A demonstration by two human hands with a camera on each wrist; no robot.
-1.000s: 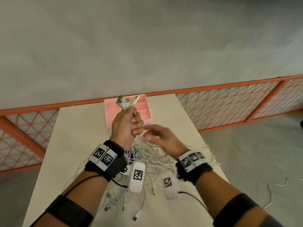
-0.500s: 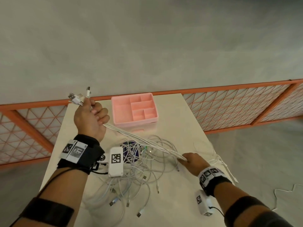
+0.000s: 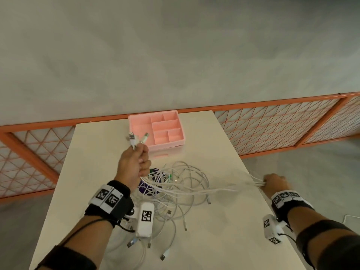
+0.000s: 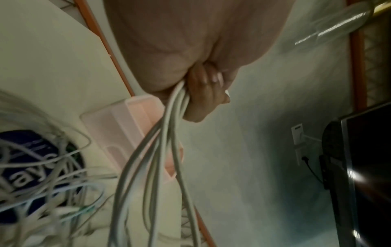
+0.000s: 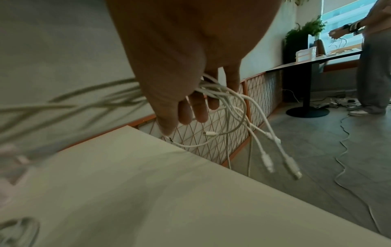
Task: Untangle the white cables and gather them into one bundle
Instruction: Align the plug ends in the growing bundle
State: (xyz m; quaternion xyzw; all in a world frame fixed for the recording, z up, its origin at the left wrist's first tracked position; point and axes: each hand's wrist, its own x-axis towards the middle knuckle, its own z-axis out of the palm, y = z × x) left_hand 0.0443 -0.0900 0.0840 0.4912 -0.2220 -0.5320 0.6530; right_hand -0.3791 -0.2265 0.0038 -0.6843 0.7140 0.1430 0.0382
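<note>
Several white cables [image 3: 175, 184] lie looped on the bench [image 3: 214, 240] in front of the pink tray [image 3: 165, 129], light, limp and likely to snag; best held near the plugs. The left hand [image 3: 134, 162] clenches 1 end of a few strands, the right hand [image 3: 275, 183] grasps the other. Only the right wrist view shows plugs [image 5: 268, 160] dangling past the bench edge.

Only one scrap of print reads: white letters "aye" on the dark blue round disc [image 4: 31, 160] lying on the table under the white cables [image 4: 63, 180]. The rest of its lettering is hidden or blurred.
</note>
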